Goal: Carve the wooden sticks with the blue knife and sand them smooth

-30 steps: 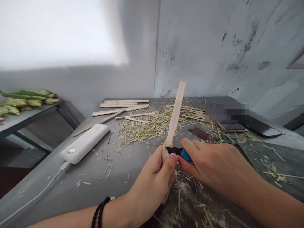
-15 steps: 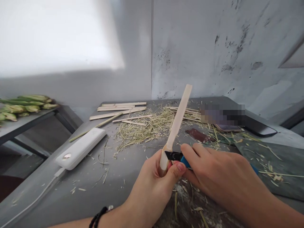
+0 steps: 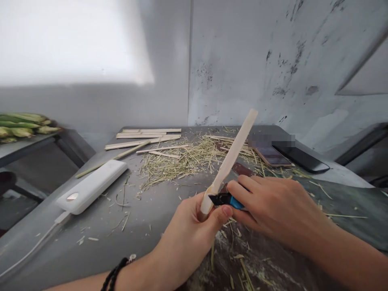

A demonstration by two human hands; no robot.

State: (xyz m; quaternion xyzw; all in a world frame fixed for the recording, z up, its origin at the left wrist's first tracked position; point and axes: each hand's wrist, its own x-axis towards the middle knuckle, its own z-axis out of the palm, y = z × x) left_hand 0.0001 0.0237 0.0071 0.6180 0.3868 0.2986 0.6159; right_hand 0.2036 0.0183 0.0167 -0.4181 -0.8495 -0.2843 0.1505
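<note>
Far to the left of the wooden strip (image 3: 230, 158), green stalks (image 3: 24, 123) lie on a side table. Nearer the strip on that side, a white power bank (image 3: 91, 186) rests on the grey table (image 3: 145, 218) with its cable trailing off. Behind and left of the strip, flat pale slats (image 3: 145, 135) lie together at the far edge, and a heap of thin shavings (image 3: 188, 157) spreads between them and the strip. The left hand (image 3: 188, 238) is closed around the strip's lower end, thumb pressed up against it, so that the strip stands tilted up and to the right above the table. Just right of the strip, the right hand (image 3: 273, 208) pinches a blue-handled cutter (image 3: 227, 199), whose dark blade touches the strip's edge right above the left thumb. Beyond the strip to the right, two phones (image 3: 274, 155) lie side by side.
</note>
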